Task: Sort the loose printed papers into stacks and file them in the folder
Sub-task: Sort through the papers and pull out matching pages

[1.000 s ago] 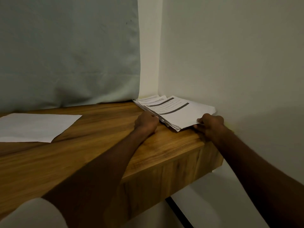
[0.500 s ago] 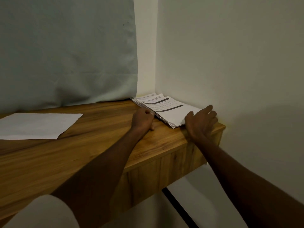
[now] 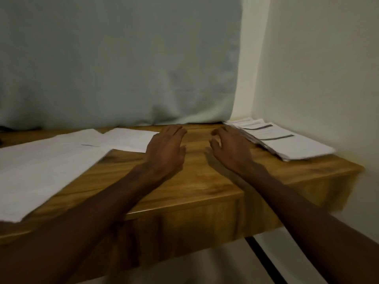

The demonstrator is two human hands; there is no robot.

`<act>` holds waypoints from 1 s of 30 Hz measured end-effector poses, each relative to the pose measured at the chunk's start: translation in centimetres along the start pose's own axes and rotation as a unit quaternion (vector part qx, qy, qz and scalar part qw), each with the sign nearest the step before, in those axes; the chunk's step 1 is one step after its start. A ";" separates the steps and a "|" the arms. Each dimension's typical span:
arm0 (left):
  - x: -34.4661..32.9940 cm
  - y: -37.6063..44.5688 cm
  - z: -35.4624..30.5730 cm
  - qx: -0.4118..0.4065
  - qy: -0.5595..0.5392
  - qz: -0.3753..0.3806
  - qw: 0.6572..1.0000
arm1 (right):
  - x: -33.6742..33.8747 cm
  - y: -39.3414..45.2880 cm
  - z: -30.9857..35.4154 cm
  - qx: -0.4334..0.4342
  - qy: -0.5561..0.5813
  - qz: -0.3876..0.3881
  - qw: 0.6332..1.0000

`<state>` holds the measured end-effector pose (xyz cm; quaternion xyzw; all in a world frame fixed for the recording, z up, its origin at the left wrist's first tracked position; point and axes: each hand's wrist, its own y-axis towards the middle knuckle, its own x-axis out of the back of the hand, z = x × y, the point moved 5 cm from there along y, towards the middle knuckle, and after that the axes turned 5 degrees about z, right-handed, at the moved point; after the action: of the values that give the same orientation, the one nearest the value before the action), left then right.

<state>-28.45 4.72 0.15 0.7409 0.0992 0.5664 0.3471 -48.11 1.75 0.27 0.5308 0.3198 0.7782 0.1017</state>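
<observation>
Over the wooden desk (image 3: 205, 181), left hand (image 3: 164, 152) flat, empty, right hand (image 3: 231, 150) loosely curled, empty, beside paper stack (image 3: 287, 144)

bare desk (image 3: 205, 181) between hands, paper stack (image 3: 287, 144) right, sheets (image 3: 51, 160) left

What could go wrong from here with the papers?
The stack is fanned and its near corner lies close to the desk's front edge, so a nudge from the right hand might scatter or drop sheets. The blank sheets by the left hand overlap, so picking up one might drag another.
</observation>
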 end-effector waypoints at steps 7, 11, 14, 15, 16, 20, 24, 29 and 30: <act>10.3 -7.3 17.8 0.213 0.103 0.050 0.970 | -8.3 3.5 15.7 0.136 0.109 0.117 0.978; 14.1 -10.9 25.6 0.336 0.072 0.100 0.934 | -11.6 5.2 23.4 0.206 0.137 0.158 0.956; 15.3 -12.4 28.9 0.382 0.006 0.134 0.914 | -13.6 6.7 27.4 0.243 0.143 0.191 0.940; 15.3 -12.6 29.6 0.388 -0.004 0.150 0.909 | -14.2 7.2 28.3 0.249 0.144 0.206 0.935; 15.3 -12.6 30.4 0.392 -0.002 0.162 0.906 | -15.0 7.9 29.1 0.254 0.145 0.222 0.930; 13.9 -11.1 32.2 0.383 0.046 0.198 0.901 | -17.6 9.6 29.2 0.228 0.121 0.275 0.926; 11.5 -9.3 34.0 0.374 0.119 0.233 0.890 | -19.4 9.5 28.0 0.175 0.142 0.280 0.933; 10.5 -8.8 36.1 0.410 0.123 0.174 0.887 | -20.1 10.3 27.2 0.162 0.155 0.268 0.937; 10.9 -8.7 36.2 0.403 0.111 0.140 0.897 | -20.1 10.4 27.0 0.163 0.159 0.273 0.935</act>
<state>10.26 2.54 -1.13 0.7556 0.2521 0.5994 -0.0780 -13.83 -5.81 -2.47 0.4760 0.2970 0.7877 -0.2546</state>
